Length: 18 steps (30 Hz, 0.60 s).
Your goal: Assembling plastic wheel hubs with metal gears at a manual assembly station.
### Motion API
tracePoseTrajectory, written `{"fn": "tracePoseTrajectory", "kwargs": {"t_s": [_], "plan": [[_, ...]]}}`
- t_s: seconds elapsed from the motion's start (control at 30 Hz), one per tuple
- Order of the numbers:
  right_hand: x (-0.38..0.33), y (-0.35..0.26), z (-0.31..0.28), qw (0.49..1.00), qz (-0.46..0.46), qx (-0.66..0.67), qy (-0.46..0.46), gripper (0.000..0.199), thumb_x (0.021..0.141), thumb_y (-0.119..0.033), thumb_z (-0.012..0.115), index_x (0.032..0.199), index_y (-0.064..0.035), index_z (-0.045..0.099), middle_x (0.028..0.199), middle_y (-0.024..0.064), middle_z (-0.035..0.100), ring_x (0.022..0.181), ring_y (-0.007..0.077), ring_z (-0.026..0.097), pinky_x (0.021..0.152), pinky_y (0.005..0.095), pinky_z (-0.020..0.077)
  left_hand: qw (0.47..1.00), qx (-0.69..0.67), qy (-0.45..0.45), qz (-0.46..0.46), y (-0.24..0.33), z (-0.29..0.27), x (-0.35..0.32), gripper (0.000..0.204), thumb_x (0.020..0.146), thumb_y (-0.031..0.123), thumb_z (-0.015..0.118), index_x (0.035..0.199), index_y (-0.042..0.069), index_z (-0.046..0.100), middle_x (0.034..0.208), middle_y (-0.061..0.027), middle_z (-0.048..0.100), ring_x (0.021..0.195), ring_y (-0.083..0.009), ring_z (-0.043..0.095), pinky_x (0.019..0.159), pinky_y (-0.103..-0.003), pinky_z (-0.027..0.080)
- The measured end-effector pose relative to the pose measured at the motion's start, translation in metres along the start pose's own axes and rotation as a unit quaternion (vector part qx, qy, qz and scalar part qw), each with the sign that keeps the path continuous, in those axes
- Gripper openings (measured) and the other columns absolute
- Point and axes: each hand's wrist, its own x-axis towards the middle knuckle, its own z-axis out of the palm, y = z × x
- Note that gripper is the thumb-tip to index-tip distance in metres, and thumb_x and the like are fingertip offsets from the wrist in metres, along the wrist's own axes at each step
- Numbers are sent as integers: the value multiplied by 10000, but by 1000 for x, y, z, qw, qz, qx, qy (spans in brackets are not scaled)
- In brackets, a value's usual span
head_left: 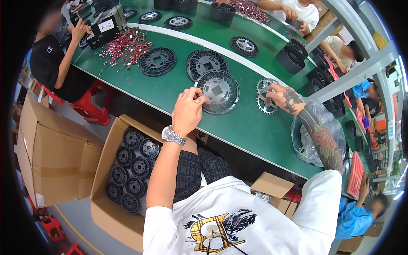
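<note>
My left hand [189,109], with a metal watch on its wrist, pinches the near left rim of a grey round finned disc [219,91] that lies flat on the green table [238,127]. My right hand [284,97] grips a toothed silver ring [264,98] just right of that disc; a second ring seems to lie under it. Two darker finned discs [158,61] [205,63] lie farther back on the table.
An open cardboard box [102,199] at my lower left holds several black round discs. A clear plastic bag of parts [316,140] sits under my right forearm. A heap of red wired parts [124,47] lies at the back left. Other people sit around the table.
</note>
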Motion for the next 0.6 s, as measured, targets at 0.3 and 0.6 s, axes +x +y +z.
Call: {"fn": "tracePoseTrajectory", "kwargs": {"t_s": [0.3,0.6], "plan": [[-12,0,-1,992,-76,-97,-17,168,855,-81,648,1012,-105,704,1208,21,597,1148,226,602,906,380,536,999,-33,-8,34,0,-4,-1,136,865,146,681,985,146,745,1207,-49,652,1161,-279,615,933,-427,471],[-4,-32,-28,988,-51,-9,149,273,816,-20,747,1069,-45,648,1210,99,630,1102,325,642,921,430,540,992,-35,-123,-8,6,-13,-1,227,831,336,789,1011,197,787,1299,-50,637,1170,-279,621,1025,-434,451]]}}
